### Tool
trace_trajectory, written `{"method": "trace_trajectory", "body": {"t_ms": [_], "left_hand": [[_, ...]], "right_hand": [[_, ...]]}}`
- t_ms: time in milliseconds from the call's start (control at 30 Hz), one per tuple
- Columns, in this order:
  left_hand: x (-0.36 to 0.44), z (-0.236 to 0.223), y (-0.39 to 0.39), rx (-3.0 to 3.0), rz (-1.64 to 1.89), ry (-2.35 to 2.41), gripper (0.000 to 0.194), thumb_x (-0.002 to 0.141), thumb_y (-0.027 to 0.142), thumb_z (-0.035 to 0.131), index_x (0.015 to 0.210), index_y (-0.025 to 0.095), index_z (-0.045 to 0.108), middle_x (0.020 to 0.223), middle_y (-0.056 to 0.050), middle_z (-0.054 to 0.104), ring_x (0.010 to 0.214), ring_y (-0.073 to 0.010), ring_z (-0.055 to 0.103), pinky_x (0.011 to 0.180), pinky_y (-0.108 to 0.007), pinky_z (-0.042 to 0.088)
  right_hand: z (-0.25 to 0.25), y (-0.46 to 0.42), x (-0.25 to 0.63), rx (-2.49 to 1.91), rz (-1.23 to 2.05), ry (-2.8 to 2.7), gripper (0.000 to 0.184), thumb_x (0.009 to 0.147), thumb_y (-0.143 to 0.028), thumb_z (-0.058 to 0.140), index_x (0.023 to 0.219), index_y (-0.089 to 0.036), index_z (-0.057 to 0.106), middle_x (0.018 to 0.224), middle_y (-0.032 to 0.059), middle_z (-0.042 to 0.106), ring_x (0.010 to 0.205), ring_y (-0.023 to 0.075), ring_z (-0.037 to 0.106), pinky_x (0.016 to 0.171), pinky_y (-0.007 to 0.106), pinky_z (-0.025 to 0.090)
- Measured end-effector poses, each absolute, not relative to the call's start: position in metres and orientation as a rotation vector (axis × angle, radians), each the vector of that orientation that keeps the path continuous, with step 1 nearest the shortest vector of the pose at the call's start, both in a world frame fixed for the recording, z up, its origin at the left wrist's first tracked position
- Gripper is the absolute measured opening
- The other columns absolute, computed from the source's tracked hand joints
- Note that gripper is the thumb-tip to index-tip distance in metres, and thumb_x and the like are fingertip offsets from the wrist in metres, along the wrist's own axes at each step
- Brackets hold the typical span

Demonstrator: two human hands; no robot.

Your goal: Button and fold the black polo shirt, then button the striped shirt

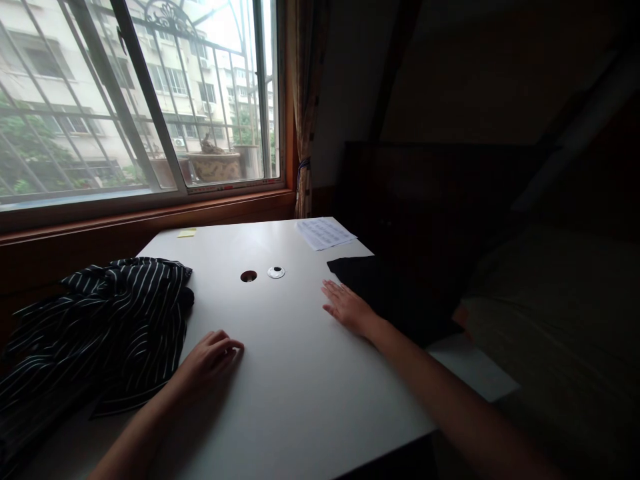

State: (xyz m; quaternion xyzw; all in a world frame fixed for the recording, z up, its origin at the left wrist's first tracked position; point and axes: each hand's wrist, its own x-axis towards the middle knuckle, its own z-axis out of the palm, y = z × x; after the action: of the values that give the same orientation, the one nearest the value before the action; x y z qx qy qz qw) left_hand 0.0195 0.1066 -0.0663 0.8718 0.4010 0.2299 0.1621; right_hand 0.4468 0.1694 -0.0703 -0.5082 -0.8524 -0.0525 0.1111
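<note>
My right hand [347, 308] lies flat on the white table [285, 373], fingers stretched out, beside the left edge of a dark folded cloth [400, 300]. Whether its edge touches the cloth I cannot tell. On the near left part of the table rests my left hand [214, 353], loosely curved with its fingers apart and nothing visible in it. Closest to that hand is a crumpled black garment with white stripes [135, 320], which hangs over the table's left side.
A round hole [249, 276] and a small white disc with a dark opening [276, 272] lie mid-table. Printed sheets [326, 233] are at the far right corner, a yellow note [187, 233] at the far left. Behind stand a window [150, 100] and a curtain [304, 113].
</note>
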Motion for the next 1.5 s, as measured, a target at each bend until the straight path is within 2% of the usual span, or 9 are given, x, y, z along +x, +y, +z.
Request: {"method": "trace_trajectory", "body": {"t_ms": [167,300,467,900,1200,1400,1500], "left_hand": [[0.020,-0.067,0.107,2.487,0.651,1.155,0.028,0.098,0.028,0.044,0.108,0.023,0.070,0.092,-0.006,0.063,0.085,-0.0182,0.058,0.077,-0.030,0.047],[0.019,-0.069,0.108,2.497,0.656,1.141,0.028,0.098,0.027,0.045,0.109,0.023,0.070,0.092,-0.006,0.063,0.085,-0.0183,0.058,0.077,-0.030,0.047],[0.019,-0.070,0.108,2.514,0.652,1.141,0.027,0.098,0.027,0.045,0.109,0.023,0.070,0.092,-0.006,0.063,0.084,-0.0180,0.058,0.077,-0.030,0.047],[0.017,-0.076,0.112,2.548,0.648,1.137,0.029,0.098,0.031,0.046,0.111,0.024,0.070,0.091,-0.006,0.064,0.082,-0.0175,0.059,0.074,-0.028,0.049],[0.017,-0.075,0.111,2.534,0.669,1.133,0.029,0.098,0.033,0.045,0.110,0.025,0.070,0.091,-0.007,0.064,0.082,-0.0183,0.059,0.074,-0.029,0.050],[0.021,-0.068,0.107,2.519,0.662,1.150,0.029,0.098,0.031,0.044,0.109,0.023,0.070,0.091,-0.006,0.063,0.084,-0.0183,0.059,0.077,-0.030,0.049],[0.024,-0.063,0.104,2.507,0.666,1.178,0.029,0.098,0.030,0.045,0.108,0.023,0.071,0.091,-0.007,0.063,0.085,-0.0186,0.059,0.079,-0.031,0.049]], "right_hand": [[-0.056,0.154,0.500,-1.755,-0.130,-2.221,0.064,0.102,-0.052,0.021,0.153,-0.014,0.029,0.161,0.0108,0.023,0.148,0.0228,0.023,0.120,0.046,0.022],[-0.070,0.140,0.520,-1.940,-0.071,-2.166,0.070,0.099,-0.057,0.024,0.154,-0.014,0.027,0.161,0.0125,0.023,0.149,0.0252,0.022,0.120,0.048,0.021],[-0.088,0.120,0.508,-1.926,-0.089,-2.233,0.070,0.098,-0.060,0.025,0.151,-0.015,0.036,0.161,0.0102,0.024,0.149,0.0244,0.021,0.121,0.046,0.018],[-0.091,0.105,0.483,-1.942,-0.166,-2.216,0.071,0.098,-0.058,0.026,0.152,-0.012,0.034,0.159,0.0130,0.028,0.149,0.0278,0.020,0.121,0.050,0.014],[-0.089,0.099,0.480,-1.887,-0.110,-2.281,0.077,0.096,-0.064,0.024,0.151,-0.011,0.035,0.160,0.0159,0.022,0.150,0.0287,0.016,0.121,0.052,0.011],[-0.074,0.108,0.481,-1.885,-0.066,-2.275,0.077,0.095,-0.067,0.027,0.151,-0.015,0.036,0.159,0.0146,0.027,0.147,0.0302,0.025,0.120,0.053,0.013],[-0.070,0.123,0.481,-1.894,-0.121,-2.165,0.077,0.095,-0.066,0.026,0.152,-0.015,0.033,0.160,0.0141,0.024,0.147,0.0303,0.025,0.120,0.053,0.012]]}}
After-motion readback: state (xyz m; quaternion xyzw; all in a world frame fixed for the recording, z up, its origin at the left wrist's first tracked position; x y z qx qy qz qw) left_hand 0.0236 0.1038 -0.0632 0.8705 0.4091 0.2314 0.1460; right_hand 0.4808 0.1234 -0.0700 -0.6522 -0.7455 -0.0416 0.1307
